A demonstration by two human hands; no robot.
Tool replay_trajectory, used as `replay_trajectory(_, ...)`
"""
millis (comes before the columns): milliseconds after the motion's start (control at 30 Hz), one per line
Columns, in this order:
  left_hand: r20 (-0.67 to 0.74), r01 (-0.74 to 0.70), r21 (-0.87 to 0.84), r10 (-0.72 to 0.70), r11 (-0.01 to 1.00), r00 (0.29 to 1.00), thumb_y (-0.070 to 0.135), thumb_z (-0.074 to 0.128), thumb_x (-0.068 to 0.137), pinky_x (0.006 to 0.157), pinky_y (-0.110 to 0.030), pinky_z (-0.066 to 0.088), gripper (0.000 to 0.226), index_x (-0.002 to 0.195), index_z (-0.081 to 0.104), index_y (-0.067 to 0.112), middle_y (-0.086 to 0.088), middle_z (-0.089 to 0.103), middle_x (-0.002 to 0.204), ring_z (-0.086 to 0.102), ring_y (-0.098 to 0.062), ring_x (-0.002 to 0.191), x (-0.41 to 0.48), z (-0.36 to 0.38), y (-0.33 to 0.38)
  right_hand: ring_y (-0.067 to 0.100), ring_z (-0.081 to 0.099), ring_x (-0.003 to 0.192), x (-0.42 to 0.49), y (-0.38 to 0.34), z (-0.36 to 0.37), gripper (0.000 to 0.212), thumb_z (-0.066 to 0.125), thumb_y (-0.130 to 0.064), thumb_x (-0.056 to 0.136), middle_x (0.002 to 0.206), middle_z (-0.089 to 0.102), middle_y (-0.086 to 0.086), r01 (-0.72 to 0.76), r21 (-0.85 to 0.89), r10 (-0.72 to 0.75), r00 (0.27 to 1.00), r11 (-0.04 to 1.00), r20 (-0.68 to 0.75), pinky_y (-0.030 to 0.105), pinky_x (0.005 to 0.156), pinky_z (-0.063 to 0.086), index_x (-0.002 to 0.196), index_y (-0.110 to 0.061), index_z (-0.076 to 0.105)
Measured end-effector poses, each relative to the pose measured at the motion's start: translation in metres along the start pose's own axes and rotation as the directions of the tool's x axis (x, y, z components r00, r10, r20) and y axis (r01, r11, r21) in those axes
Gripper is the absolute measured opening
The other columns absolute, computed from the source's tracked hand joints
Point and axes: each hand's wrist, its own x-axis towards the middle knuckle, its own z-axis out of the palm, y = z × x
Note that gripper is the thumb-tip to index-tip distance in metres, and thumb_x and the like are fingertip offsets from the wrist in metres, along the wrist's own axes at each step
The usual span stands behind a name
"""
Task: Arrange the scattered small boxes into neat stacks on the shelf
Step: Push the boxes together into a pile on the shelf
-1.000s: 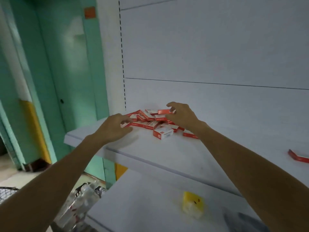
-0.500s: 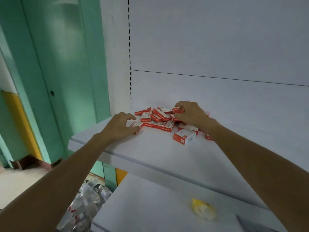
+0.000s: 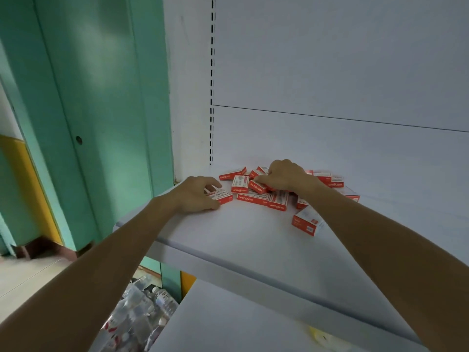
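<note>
Several small red-and-white boxes lie in a loose pile point(image 3: 261, 196) at the back left of the white shelf point(image 3: 228, 240). My left hand point(image 3: 195, 194) grips one box point(image 3: 222, 195) at the pile's left edge, fingers curled over its top. My right hand point(image 3: 286, 175) reaches into the middle of the pile and pinches a red box point(image 3: 257, 186) between thumb and fingers. One box point(image 3: 305, 221) lies apart, nearer the front. More boxes point(image 3: 330, 177) sit behind my right wrist, partly hidden.
The shelf's white back panel point(image 3: 330, 138) rises directly behind the pile. A green wall and door point(image 3: 101, 123) stand to the left. A lower white shelf point(image 3: 241, 323) holds a yellow item point(image 3: 321, 335). Wrapped plastic bottles point(image 3: 142, 313) lie on the floor below.
The view has turned left and closed in on the pile. My right hand has taken hold of a box in the pile; my left hand has settled on the box at the left edge.
</note>
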Motion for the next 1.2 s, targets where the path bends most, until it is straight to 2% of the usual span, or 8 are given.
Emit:
replay_trajectory(100, -0.010, -0.029, 0.015, 0.029, 0.999, 1.000, 0.021, 0.069, 0.079, 0.083, -0.021, 0.040, 0.053, 0.128, 0.050, 0.019, -0.005, 0.056, 0.126, 0.050, -0.012, 0.098, -0.004, -0.008, -0.008, 0.016, 0.053, 0.066, -0.006, -0.005, -0.001, 0.046, 0.056, -0.055, 0.083, 0.065, 0.051, -0.001, -0.033, 0.059, 0.035, 0.998, 0.998, -0.050, 0.024, 0.054, 0.037, 0.063, -0.016, 0.044)
replay_trajectory(300, -0.086, -0.074, 0.029, 0.076, 0.997, 0.993, 0.018, 0.073, 0.075, 0.081, -0.019, 0.037, 0.059, 0.130, 0.051, 0.012, -0.004, 0.058, 0.127, 0.051, -0.010, 0.094, -0.009, -0.024, -0.010, 0.017, 0.054, 0.076, -0.033, -0.007, 0.001, 0.045, 0.062, -0.052, 0.080, 0.088, 0.061, 0.005, -0.033, 0.072, 0.047, 0.979, 0.997, -0.196, 0.023, 0.056, 0.041, 0.093, -0.009, 0.062)
replay_trajectory(400, -0.095, -0.143, 0.001, 0.142, 0.990, 0.985, 0.018, 0.074, 0.075, 0.072, -0.015, 0.039, 0.056, 0.127, 0.055, 0.013, -0.004, 0.061, 0.121, 0.052, -0.010, 0.091, -0.015, -0.019, 0.004, 0.022, 0.058, 0.089, -0.055, 0.002, -0.001, 0.050, 0.065, -0.047, 0.080, 0.105, 0.063, 0.010, -0.081, 0.036, 0.087, 0.964, 0.996, -0.250, 0.033, 0.073, 0.052, 0.109, -0.005, 0.062)
replay_trajectory(467, -0.085, -0.196, -0.019, 0.193, 0.980, 0.977, 0.018, 0.074, 0.075, 0.067, -0.014, 0.038, 0.055, 0.126, 0.056, 0.015, -0.003, 0.062, 0.119, 0.053, -0.010, 0.089, -0.020, -0.015, 0.016, 0.021, 0.056, 0.087, -0.074, 0.011, -0.005, 0.045, 0.065, -0.040, 0.082, 0.106, 0.063, 0.011, -0.115, 0.071, 0.131, 0.950, 0.991, -0.282, 0.032, 0.074, 0.049, 0.110, -0.005, 0.061)
replay_trajectory(633, -0.024, -0.323, -0.018, 0.322, 0.946, 0.946, 0.016, 0.072, 0.076, 0.081, -0.019, 0.034, 0.057, 0.130, 0.051, 0.016, -0.005, 0.055, 0.127, 0.046, -0.009, 0.096, -0.037, 0.004, 0.048, 0.019, 0.050, 0.082, -0.130, 0.038, -0.009, 0.034, 0.069, -0.027, 0.081, 0.090, 0.056, 0.005, -0.168, 0.176, 0.220, 0.914, 0.970, -0.341, 0.022, 0.063, 0.038, 0.104, -0.003, 0.064)
replay_trajectory(733, 0.016, -0.399, -0.022, 0.399, 0.917, 0.917, 0.014, 0.071, 0.076, 0.081, -0.019, 0.034, 0.055, 0.128, 0.053, 0.018, -0.001, 0.055, 0.126, 0.045, -0.007, 0.098, -0.044, 0.016, 0.074, 0.024, 0.055, 0.096, -0.159, 0.060, -0.014, 0.042, 0.070, -0.031, 0.080, 0.108, 0.062, 0.013, -0.243, 0.158, 0.282, 0.903, 0.957, -0.323, 0.027, 0.078, 0.041, 0.109, -0.003, 0.062)
replay_trajectory(1033, 0.052, -0.601, -0.079, 0.606, 0.795, 0.794, 0.018, 0.073, 0.075, 0.092, -0.022, 0.039, 0.055, 0.127, 0.054, 0.014, -0.005, 0.057, 0.129, 0.053, -0.018, 0.115, -0.037, 0.074, 0.186, 0.024, 0.052, 0.116, -0.260, 0.144, -0.055, 0.054, 0.069, -0.036, 0.080, 0.127, 0.056, 0.009, -0.492, 0.216, 0.536, 0.746, 0.843, -0.394, 0.032, 0.093, 0.042, 0.125, -0.010, 0.054)
replay_trajectory(1200, 0.102, -0.669, -0.147, 0.684, 0.728, 0.722, 0.017, 0.071, 0.076, 0.082, -0.020, 0.038, 0.045, 0.119, 0.060, 0.017, -0.003, 0.061, 0.119, 0.056, -0.016, 0.106, -0.041, 0.121, 0.255, 0.023, 0.055, 0.107, -0.320, 0.202, -0.067, 0.047, 0.067, -0.036, 0.081, 0.118, 0.060, 0.009, -0.612, 0.237, 0.650, 0.650, 0.755, -0.394, 0.031, 0.083, 0.046, 0.116, -0.007, 0.059)
